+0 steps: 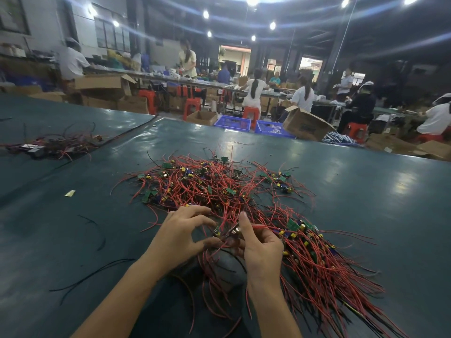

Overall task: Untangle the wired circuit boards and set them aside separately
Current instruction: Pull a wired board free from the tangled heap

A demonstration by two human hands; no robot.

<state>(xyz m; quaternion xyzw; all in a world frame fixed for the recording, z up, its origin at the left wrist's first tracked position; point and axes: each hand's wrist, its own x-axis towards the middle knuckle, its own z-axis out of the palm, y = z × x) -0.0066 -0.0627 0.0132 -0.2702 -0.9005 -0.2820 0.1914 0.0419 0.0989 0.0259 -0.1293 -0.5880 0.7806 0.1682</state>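
A tangled pile of small green circuit boards with red and black wires [214, 189] lies on the dark green table [366, 191]. To its right, a sorted bundle of wired boards [317, 259] lies with its wires fanned toward me. Between the two, my left hand [178, 237] and my right hand [261, 250] meet over a small circuit board [228, 234]. The left thumb and fingers pinch its wires. The right hand grips the board, thumb raised. The wires hang below my hands.
Loose black wires [97, 274] lie on the table at left, near a small yellow scrap [70, 193]. Another heap of wired parts [56, 145] sits at far left. Beyond the table edge are blue crates [233, 123], cardboard boxes, red stools and several seated workers.
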